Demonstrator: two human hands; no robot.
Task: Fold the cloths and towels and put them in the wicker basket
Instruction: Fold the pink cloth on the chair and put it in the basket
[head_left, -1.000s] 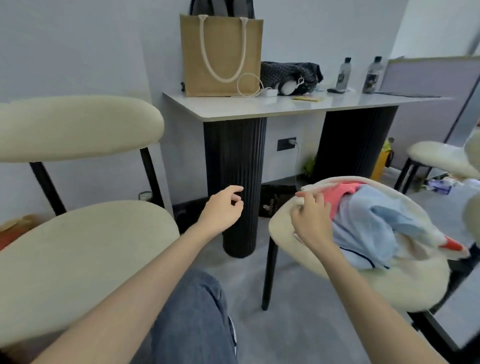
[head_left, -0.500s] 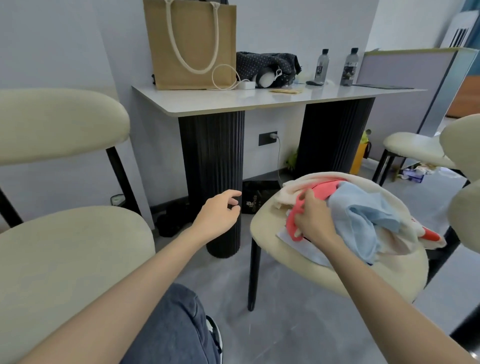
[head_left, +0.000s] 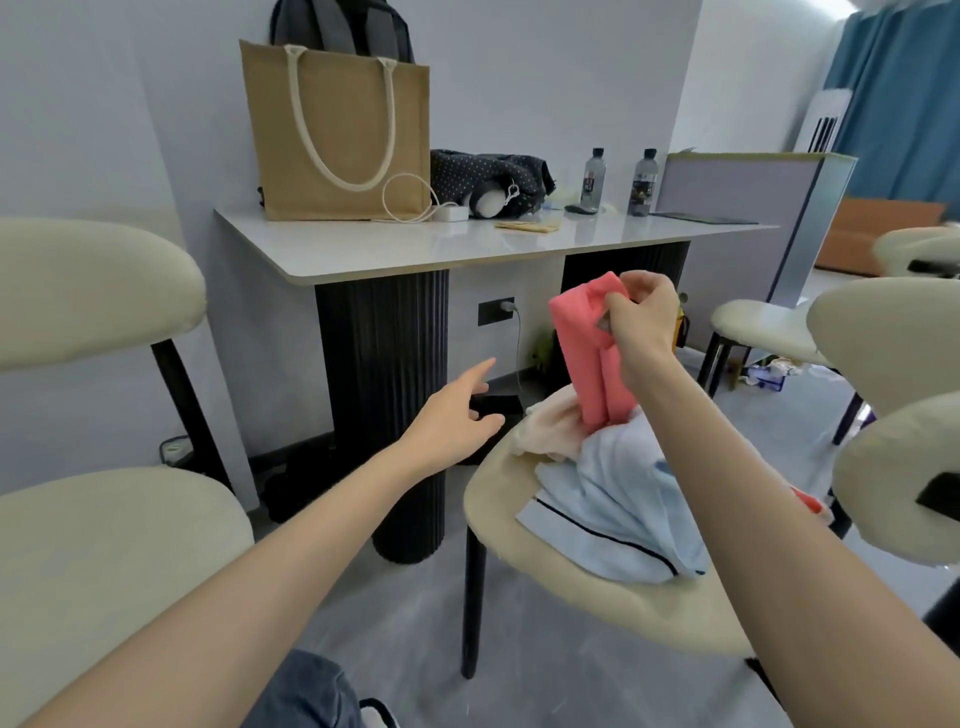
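My right hand (head_left: 640, 319) grips a pink cloth (head_left: 589, 353) by its top and holds it up above a cream chair seat (head_left: 524, 551). The cloth hangs down, and its lower end still touches the pile. On the seat lie a light blue towel (head_left: 618, 499) with a dark stripe and a pale peach cloth (head_left: 548, 428). A bit of red cloth (head_left: 808, 501) shows at the pile's right edge. My left hand (head_left: 457, 421) hovers left of the seat with fingers spread, holding nothing. No wicker basket is in view.
A cream chair (head_left: 98, 525) stands at the left and more cream chairs (head_left: 883, 353) at the right. Behind is a white table (head_left: 467, 247) on black ribbed legs, carrying a jute tote bag (head_left: 337, 135), a dark bag and two bottles (head_left: 592, 179).
My right hand has lifted the pink cloth up out of the pile. My left hand has opened and reached slightly forward. The view has shifted left.
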